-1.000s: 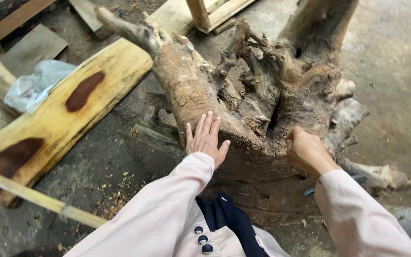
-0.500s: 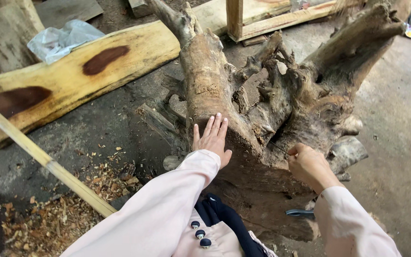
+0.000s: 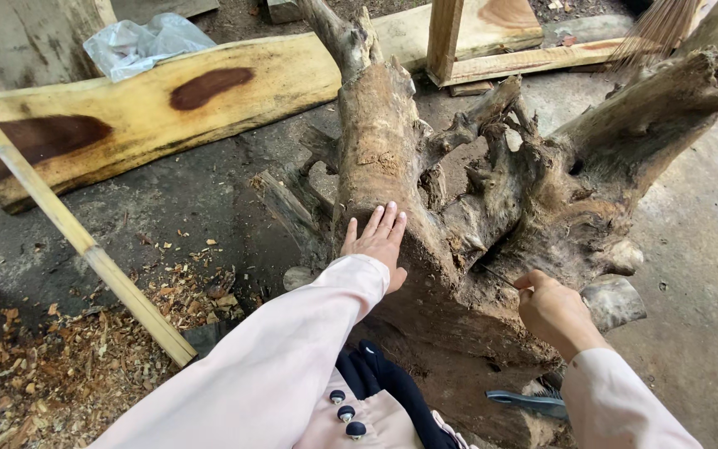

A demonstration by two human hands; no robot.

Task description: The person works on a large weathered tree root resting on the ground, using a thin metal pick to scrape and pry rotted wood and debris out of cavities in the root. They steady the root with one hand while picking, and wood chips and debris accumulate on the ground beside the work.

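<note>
Head view: left hand point(image 3: 378, 239) flat on stump point(image 3: 475, 216), crumpled plastic bag point(image 3: 147, 41) behind

Long pale pink sleeves on both arms — smooth, light fabric, cut fairly loose, each ending at the wrist in a plain hemmed cuff. The left sleeve point(image 3: 292, 349) shows almost its full length, with soft folds along it; the right sleeve point(image 3: 617, 399) shows only its lower part at the frame's edge. At the chest, a pale pink front panel carries three small dark round buttons point(image 3: 344, 413) in a short row. Beside them, a dark navy piece of cloth point(image 3: 392, 391) — a collar or inner layer, hard to tell which. The left hand point(image 3: 378, 241) and the right hand point(image 3: 552, 309) are bare: no gloves, rings or watch visible.
</note>
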